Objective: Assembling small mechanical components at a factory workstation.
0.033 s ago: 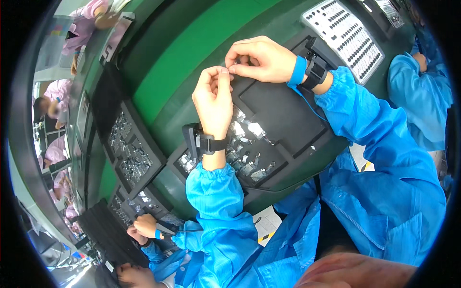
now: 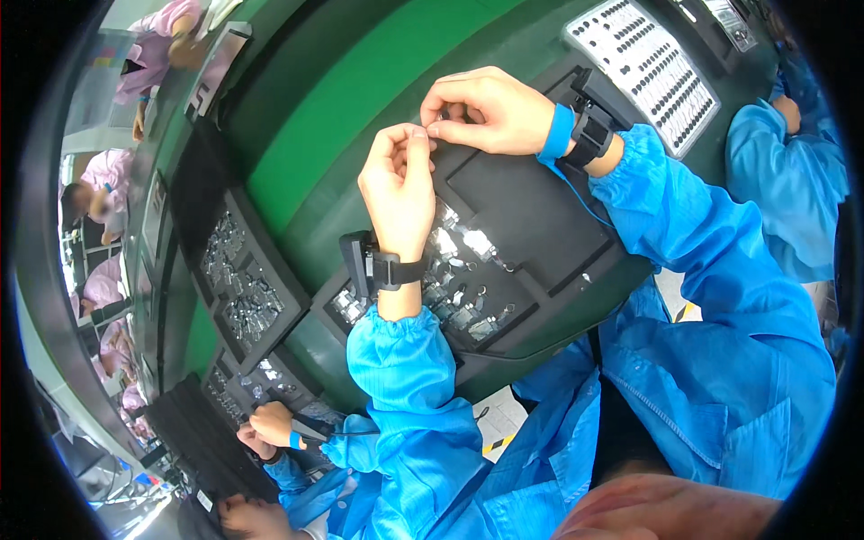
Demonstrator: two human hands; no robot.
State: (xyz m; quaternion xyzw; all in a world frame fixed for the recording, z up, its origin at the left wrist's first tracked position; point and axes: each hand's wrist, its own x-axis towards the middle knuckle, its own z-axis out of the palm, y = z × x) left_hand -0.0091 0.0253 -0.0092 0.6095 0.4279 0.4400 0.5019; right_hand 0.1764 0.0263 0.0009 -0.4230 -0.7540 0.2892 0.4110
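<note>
My left hand (image 2: 400, 184) and my right hand (image 2: 490, 110) meet fingertip to fingertip above the far side of a black tray (image 2: 540, 211). Both are closed in a pinch. Whatever lies between the fingers is too small and too covered to name. Below and beside my left wrist, small shiny metal parts (image 2: 479, 241), some with a ring at one end, lie loosely in the tray's left compartment. The tray's right part shows a flat black surface. Each wrist wears a black strapped device, and a blue band (image 2: 560, 133) with a cord circles my right wrist.
A white tray (image 2: 643, 72) with rows of small black pieces lies at the far right. Another black tray (image 2: 247, 279) full of metal parts stands to the left. Co-workers in blue sit on both sides; a co-worker's hands (image 2: 265, 427) work at the lower left. People in pink are beyond.
My hands stay together in nearly the same pose. The left hand and forearm have shifted very slightly to the left.
</note>
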